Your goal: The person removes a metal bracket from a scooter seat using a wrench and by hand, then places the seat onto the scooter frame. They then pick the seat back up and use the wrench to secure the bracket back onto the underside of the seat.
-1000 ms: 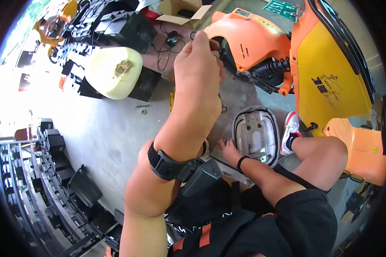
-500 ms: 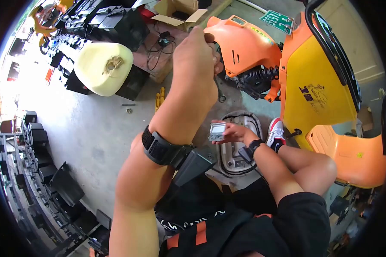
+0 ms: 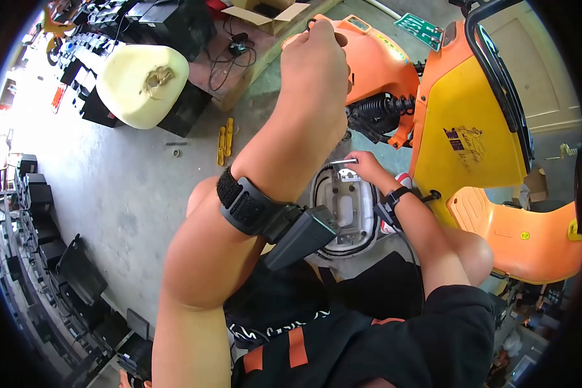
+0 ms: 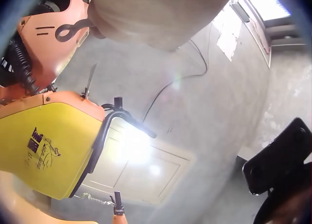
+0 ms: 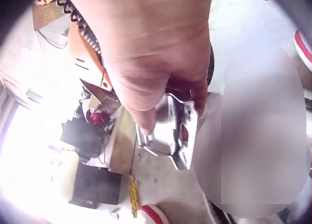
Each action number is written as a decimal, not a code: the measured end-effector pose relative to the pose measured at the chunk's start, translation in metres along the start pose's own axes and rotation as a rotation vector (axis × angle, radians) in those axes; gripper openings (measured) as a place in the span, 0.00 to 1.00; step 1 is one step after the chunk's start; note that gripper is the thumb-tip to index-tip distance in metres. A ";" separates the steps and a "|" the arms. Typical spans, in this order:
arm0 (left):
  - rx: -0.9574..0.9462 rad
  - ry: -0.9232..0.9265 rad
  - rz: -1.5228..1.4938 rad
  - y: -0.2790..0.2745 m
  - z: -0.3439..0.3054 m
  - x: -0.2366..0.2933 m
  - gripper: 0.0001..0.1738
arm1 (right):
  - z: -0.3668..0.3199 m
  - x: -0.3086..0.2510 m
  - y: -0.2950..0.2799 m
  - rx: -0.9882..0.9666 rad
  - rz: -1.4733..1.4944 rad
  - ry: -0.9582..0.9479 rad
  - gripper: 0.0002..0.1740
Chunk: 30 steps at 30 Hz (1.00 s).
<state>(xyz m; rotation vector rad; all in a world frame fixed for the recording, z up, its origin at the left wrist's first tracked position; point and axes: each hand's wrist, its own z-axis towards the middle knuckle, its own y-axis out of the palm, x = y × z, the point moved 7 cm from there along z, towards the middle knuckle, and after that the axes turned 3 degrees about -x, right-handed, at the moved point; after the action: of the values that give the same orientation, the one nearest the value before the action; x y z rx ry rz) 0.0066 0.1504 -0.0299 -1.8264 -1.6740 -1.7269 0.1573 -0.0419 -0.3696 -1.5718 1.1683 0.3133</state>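
Note:
My raised left hand (image 3: 313, 58) grips a dark wrench (image 4: 66, 31) whose ring end sticks out past the fingers. Most of the handle is hidden inside the fist. Lower down and to the right, my right hand (image 3: 372, 167) pinches a silvery metal bracket (image 5: 190, 136) between thumb and fingers. Bent flanges and holes show on the bracket in the right wrist view. In the head view it is over the far end of an upturned seat (image 3: 344, 207), which has a pale plastic base and dark edging, in front of the body.
An orange and yellow scooter (image 3: 456, 129) stands at the right. Two yellow bars (image 3: 224, 142) and a small ring (image 3: 176, 153) lie on the floor. At the left a cream foam cushion (image 3: 126, 77) rests on a black box, with a cardboard box (image 3: 291, 13) beyond.
My right hand lifts the bracket from beside the seat, then carries it forward over the seat's far end. My left hand stays raised with the wrench, and the head view shifts.

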 end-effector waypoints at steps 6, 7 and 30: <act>0.032 0.017 -0.004 -0.008 0.000 0.005 0.10 | 0.000 0.004 0.019 -0.115 -0.480 -0.244 0.11; 0.028 0.016 -0.001 -0.009 0.001 0.005 0.10 | 0.005 0.014 0.025 -0.136 -0.488 -0.214 0.11; -0.008 0.061 0.044 -0.012 0.008 0.000 0.10 | 0.005 0.064 0.037 0.286 -0.092 -0.091 0.10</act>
<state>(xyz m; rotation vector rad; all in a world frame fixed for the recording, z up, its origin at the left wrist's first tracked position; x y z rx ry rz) 0.0024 0.1602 -0.0394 -1.7810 -1.5946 -1.7560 0.1599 -0.0666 -0.4392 -1.3415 1.0185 0.1471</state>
